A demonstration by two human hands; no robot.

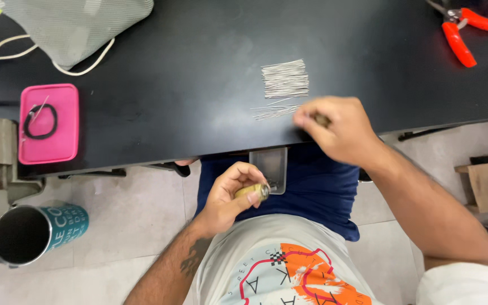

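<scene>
Two hands at the near edge of a black table, one below it holding a small brass piece.

The left hand (230, 195) is curled around a small brass-coloured cylinder (252, 192), held just below the table edge (159, 161) over the lap. The right hand (337, 127) reaches over that edge beside a loose fan of thin metal pins (275, 111), fingers pinched on something small and brownish; blur hides what it is. A tidy bundle of pins (285, 78) lies just beyond. The table's middle lies bare between a pink case (49, 123) far left, a mesh bag (74, 25) and red-handled cutters (463, 31) at the far right corner.
</scene>
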